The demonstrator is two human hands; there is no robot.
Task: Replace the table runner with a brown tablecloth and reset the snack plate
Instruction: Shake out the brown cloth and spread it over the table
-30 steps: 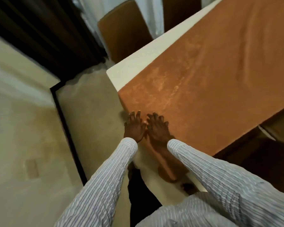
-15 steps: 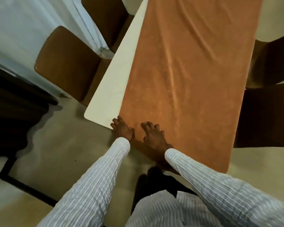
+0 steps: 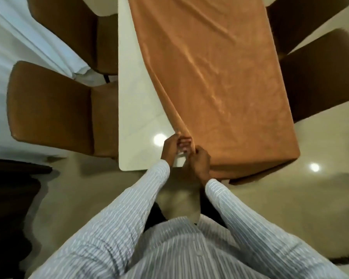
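Observation:
A brown tablecloth [image 3: 220, 81] lies along the white table [image 3: 133, 109], covering its right part and hanging over the near and right edges. A bare white strip of tabletop shows on the left. My left hand [image 3: 170, 147] and my right hand [image 3: 199, 160] are close together at the near left corner of the cloth. Both pinch the cloth's edge, which is gathered into a raised fold running away from my fingers. No snack plate or table runner is in view.
Two brown chairs [image 3: 54, 105] stand along the table's left side, two darker ones [image 3: 318, 75] along its right. A white curtain [image 3: 12, 45] hangs at the far left. Glossy beige floor [image 3: 290, 198] surrounds the near end of the table.
My hands lay flat on the cloth's near end before; now they have curled and pinch its left corner, lifting a fold. The camera has swung to look straight down the table.

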